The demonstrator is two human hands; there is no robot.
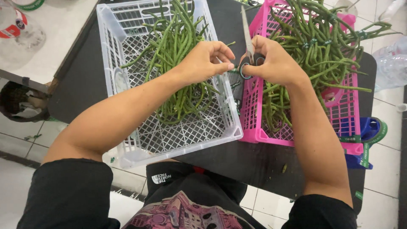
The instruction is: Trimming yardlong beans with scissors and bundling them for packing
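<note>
My right hand point(273, 61) is closed on the handles of a pair of scissors point(247, 32), whose blades point away from me between the two crates. My left hand point(207, 59) is pinched at a small green tape loop point(244, 71) right by the scissor handles. A white lattice crate point(127, 51) on the left holds loose long green beans point(176, 46). Beside it, a pink lattice crate point(254, 127) holds more long beans point(313, 46), some tied in bundles with green bands.
Both crates stand on a dark table point(80, 80). A blue tape dispenser with green tape point(369, 135) lies at the table's right edge. Clear plastic bottles point(392, 59) lie on the tiled floor at right. A white counter with a tape roll point(25, 4) is at upper left.
</note>
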